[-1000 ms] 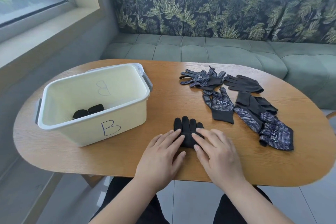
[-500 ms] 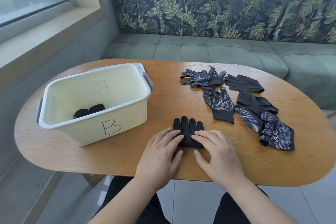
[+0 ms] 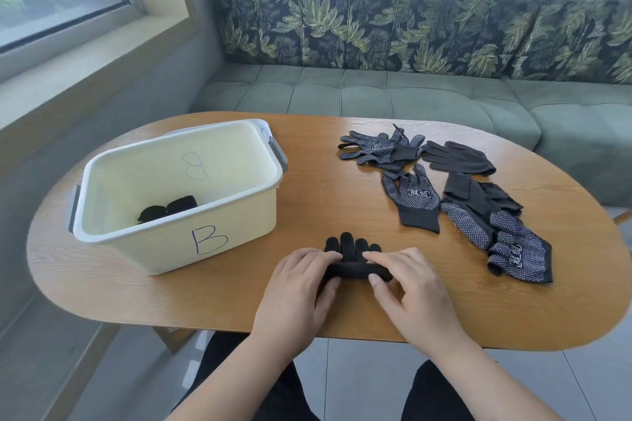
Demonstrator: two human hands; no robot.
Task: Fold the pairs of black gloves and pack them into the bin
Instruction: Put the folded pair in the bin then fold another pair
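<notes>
A black glove pair (image 3: pixel 351 258) lies on the desk (image 3: pixel 325 195) directly between a seated person's two hands, its lower half turned up into a thick roll while four fingertips of the gloves poke out on the far side. The left hand (image 3: pixel 301 287) curls its fingers over the roll's left end with the thumb tucked against the near edge. The right hand (image 3: pixel 410 287) mirrors it on the right end, so that each hand pinches its own end. Holding both ends at once appears meant to stop the two stacked gloves from sliding apart as the fold is made. By the look of it the fold is about halfway along, with the fingertip section not yet taken in.

Just beyond and outward of the left hand stands the cream bin (image 3: pixel 143 249), marked with a handwritten B on its near wall. One folded pair (image 3: pixel 167 210) rests on its floor. The bin sits close enough that a finished bundle could probably go in with a short reach to the left.

Beyond and outward of the right hand, well apart from the work, the loose gloves (image 3: pixel 412 202) wait in a scatter. Some show white dotted palms and some are plain dark, and several overlap, so their number cannot be told. They lie apart from the bin side, which suggests an unsorted supply kept clear of the folding spot.

Past the desk's far edge runs a green sofa (image 3: pixel 376 96) with leaf-print back cushions.
</notes>
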